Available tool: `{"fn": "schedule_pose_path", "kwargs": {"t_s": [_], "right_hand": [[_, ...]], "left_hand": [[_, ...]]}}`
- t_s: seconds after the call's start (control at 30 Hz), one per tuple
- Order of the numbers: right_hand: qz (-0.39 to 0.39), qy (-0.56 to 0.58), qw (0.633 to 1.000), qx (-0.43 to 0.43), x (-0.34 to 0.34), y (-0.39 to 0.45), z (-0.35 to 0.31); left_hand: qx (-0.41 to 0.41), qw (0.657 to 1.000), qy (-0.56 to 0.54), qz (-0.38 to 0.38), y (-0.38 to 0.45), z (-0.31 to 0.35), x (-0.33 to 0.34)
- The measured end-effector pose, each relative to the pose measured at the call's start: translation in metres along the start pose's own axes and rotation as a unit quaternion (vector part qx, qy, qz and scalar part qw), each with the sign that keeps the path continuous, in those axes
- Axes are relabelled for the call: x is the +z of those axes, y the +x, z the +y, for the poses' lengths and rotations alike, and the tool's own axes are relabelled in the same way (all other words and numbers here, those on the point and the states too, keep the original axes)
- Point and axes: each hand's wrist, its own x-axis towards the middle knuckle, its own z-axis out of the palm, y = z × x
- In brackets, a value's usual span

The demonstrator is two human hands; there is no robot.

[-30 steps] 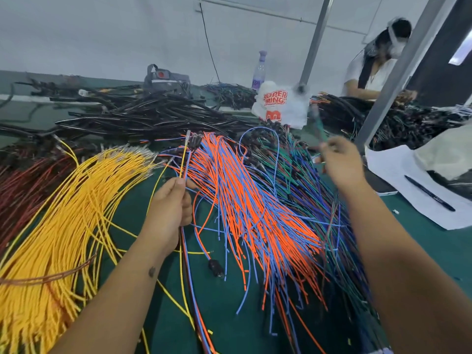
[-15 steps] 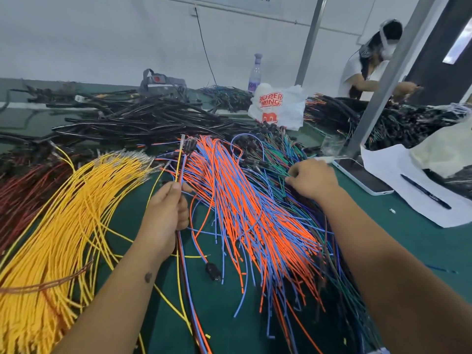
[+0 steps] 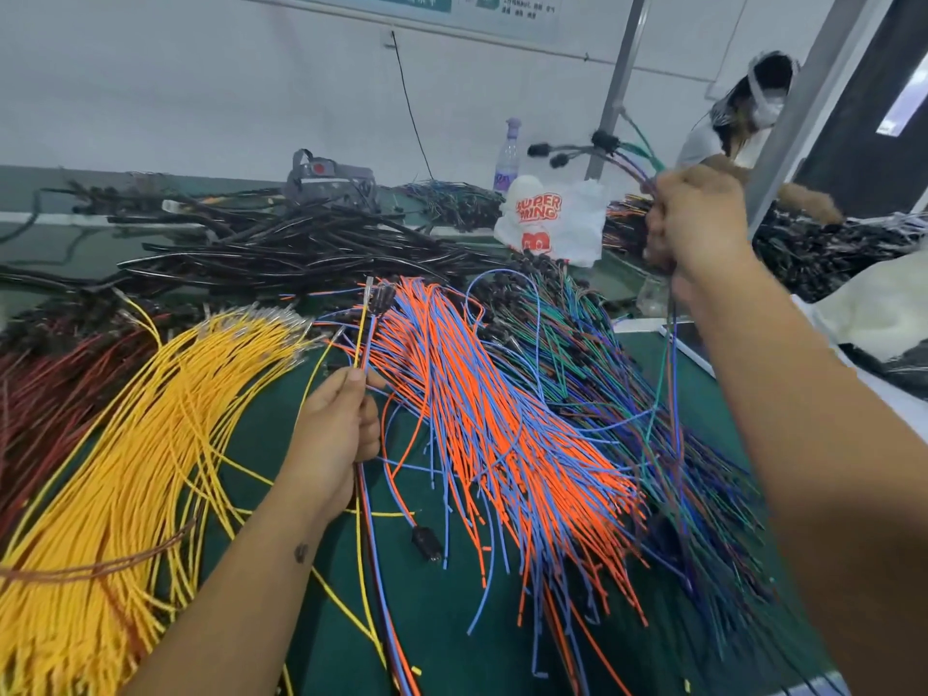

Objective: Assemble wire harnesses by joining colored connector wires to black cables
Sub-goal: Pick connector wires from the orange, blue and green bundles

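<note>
I am sitting at a green workbench (image 3: 281,620) covered in fanned-out heaps of wire, each colour kept in its own pile, probably so I can pick by colour. Yellow wires (image 3: 150,419) are lying to my left beside dark red wires (image 3: 45,389), orange and blue wires (image 3: 482,434) are spreading across the middle, green and purple wires (image 3: 617,364) are lying to my right, and black cables (image 3: 281,253) are piled along the far side.

My right hand (image 3: 698,223) is raised above the bench, fingers curled tight round a small green and purple harness (image 3: 638,158) whose black connectors (image 3: 605,140) are sticking up past my fist; its tails are hanging down to the pile, so I judge I am lifting it free of the tangle.

My left hand (image 3: 336,434) is pinching a few wires upright, one yellow wire (image 3: 360,334) and one blue among them, ends level and a dark connector (image 3: 384,298) at the top, seemingly ready for joining.
</note>
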Motion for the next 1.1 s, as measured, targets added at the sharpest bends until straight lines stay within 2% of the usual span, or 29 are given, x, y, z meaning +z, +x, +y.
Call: {"fn": "schedule_pose_path", "kwargs": {"t_s": [0.07,0.13,0.27,0.33,0.4,0.5,0.63,0.73,0.8,0.87,0.97,1.1], "right_hand": [[-0.049,0.142,0.982,0.112,-0.002,0.002,-0.010],[-0.117,0.181,0.960,0.179,-0.002,0.000,-0.008],[-0.306,-0.003,0.920,0.245,0.009,-0.025,0.037],[-0.354,-0.092,0.891,0.268,0.014,-0.039,0.064],[-0.377,-0.129,0.872,0.284,0.017,-0.050,0.083],[-0.364,-0.125,0.871,0.306,0.023,-0.062,0.093],[-0.261,0.014,0.915,0.307,0.036,-0.059,0.074],[-0.200,0.165,0.935,0.240,0.038,-0.049,0.032],[-0.197,0.263,0.927,0.181,0.036,-0.046,0.000],[-0.212,0.311,0.917,0.130,0.035,-0.046,-0.026],[-0.230,0.246,0.939,0.072,0.044,-0.051,-0.044],[-0.274,0.134,0.943,0.130,0.094,-0.077,-0.024]], "left_hand": [[-0.001,1.000,0.000,0.002,0.000,0.000,0.000],[-0.004,1.000,0.002,0.006,0.000,0.000,0.001],[-0.006,1.000,0.006,0.005,-0.001,0.002,0.001],[-0.006,1.000,0.008,0.005,-0.001,0.002,0.000],[-0.008,1.000,0.009,0.007,-0.001,0.002,0.000],[-0.005,1.000,0.008,0.010,-0.001,0.002,0.001],[0.001,1.000,0.001,0.003,-0.002,0.002,0.001],[-0.001,1.000,0.004,0.000,-0.004,0.003,0.000],[-0.008,1.000,0.006,0.005,-0.004,0.003,0.001],[-0.010,1.000,-0.002,0.008,-0.003,0.003,0.002],[-0.022,0.999,-0.037,0.001,-0.003,0.005,0.005],[-0.126,0.981,-0.145,0.032,0.007,0.020,0.000]]}}
